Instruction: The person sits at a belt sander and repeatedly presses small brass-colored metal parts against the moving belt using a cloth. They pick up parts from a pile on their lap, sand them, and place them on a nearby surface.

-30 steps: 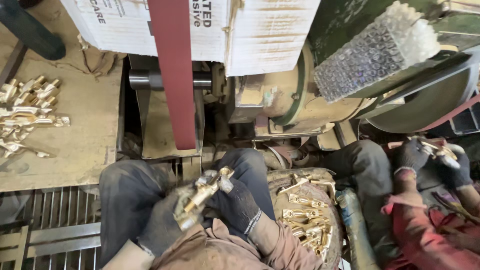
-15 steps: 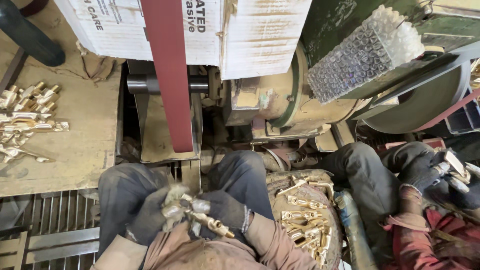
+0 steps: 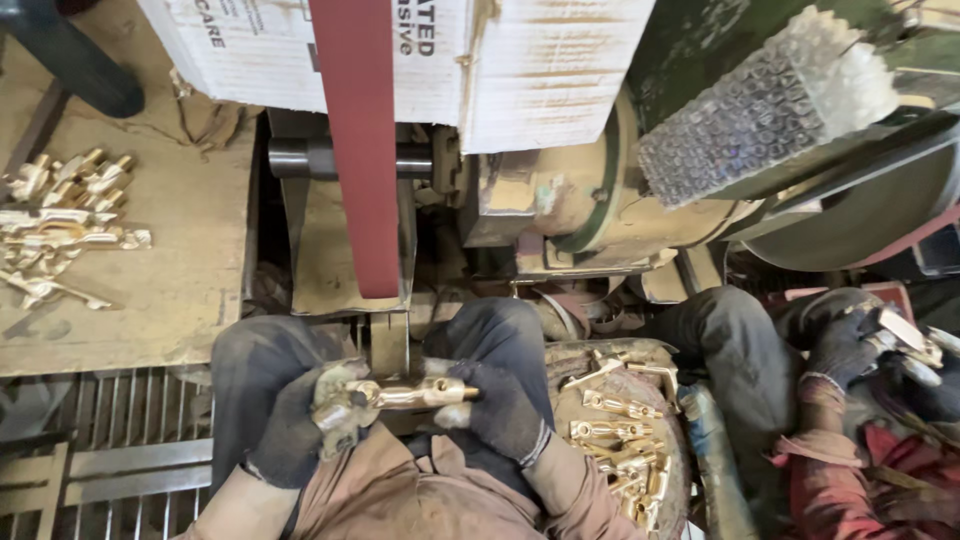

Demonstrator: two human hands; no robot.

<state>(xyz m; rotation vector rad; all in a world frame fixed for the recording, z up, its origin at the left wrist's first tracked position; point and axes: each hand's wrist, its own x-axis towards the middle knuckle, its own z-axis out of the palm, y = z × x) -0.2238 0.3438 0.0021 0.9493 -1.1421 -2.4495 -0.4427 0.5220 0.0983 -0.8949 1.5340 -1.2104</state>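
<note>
While the left hand (image 3: 300, 430) grips the brass fitting (image 3: 405, 395), the right hand (image 3: 495, 405) clasps its end

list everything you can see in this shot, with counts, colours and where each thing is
brass fitting: one, gold, held level between both hands over the lap
abrasive belt: one, dark red, runs down the middle from the top edge
cardboard box: one, white, behind the belt at top
motor housing: one, dusty tan and green, right of the belt
brass pieces on board: a loose pile, gold, far left on the wooden board
basket of brass pieces: one, full of gold parts, beside the right knee
metal grating: grey, lower left
co-worker's gloved hand: one, dark glove, far right, holding a small part
left hand: dark glove, grips the fitting's left end
right hand: dark glove, grips its right end
</note>
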